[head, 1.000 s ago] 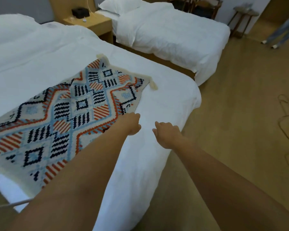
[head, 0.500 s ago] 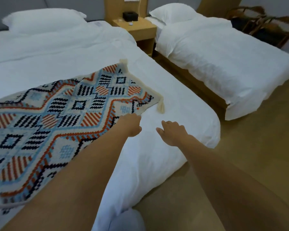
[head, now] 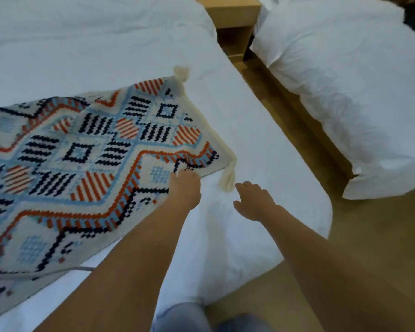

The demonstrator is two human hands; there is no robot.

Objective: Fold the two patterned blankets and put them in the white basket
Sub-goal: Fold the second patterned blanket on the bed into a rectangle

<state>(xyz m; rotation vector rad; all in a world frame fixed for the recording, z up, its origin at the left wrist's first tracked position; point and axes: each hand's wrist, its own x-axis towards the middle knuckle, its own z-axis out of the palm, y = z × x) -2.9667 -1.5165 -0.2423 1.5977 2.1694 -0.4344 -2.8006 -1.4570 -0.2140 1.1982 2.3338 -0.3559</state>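
Obs: patterned blanket [head: 86, 152] lies spread flat on the white bed [head: 261, 144], with its corner tassel [head: 227, 179] resting on the sheet. The left hand [head: 185, 185] sits on the blanket's near edge beside that corner, fingers curled downward; cannot tell whether cloth is actually pinched. The right hand [head: 252, 200] hovers over bare sheet, fingers loosely spread, holding nothing. Versus half a second ago, both hands have advanced toward the corner. The right fingertips, then well short of the tassel, are now just beside it. Blanket position unchanged.
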